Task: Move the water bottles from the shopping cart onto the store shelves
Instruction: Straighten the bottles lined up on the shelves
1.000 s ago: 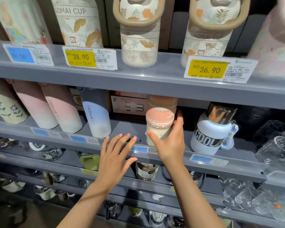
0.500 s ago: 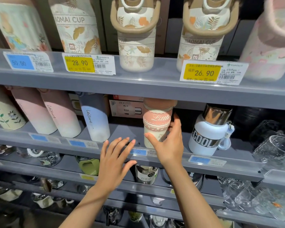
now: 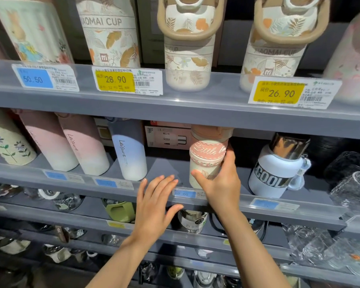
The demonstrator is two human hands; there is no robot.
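A small pink and cream bottle (image 3: 206,156) lettered "Little" stands upright on the middle grey shelf (image 3: 289,196). My right hand (image 3: 222,183) grips its lower half, thumb across the front and fingers round its right side. My left hand (image 3: 156,206) hovers flat with spread fingers in front of the shelf's edge, just left of the bottle, holding nothing. The shopping cart is out of view.
On the same shelf stand a blue "Leisure" bottle (image 3: 130,154) and two pink ones (image 3: 85,146) to the left, and a white "COOL" bottle (image 3: 276,169) to the right. Floral cups fill the upper shelf (image 3: 195,100). Glassware (image 3: 353,194) sits at the right and on the lower shelves.
The pink bottle has turned under my right hand, and its "Little" lettering now faces front. My left hand has stayed flat before the shelf edge.
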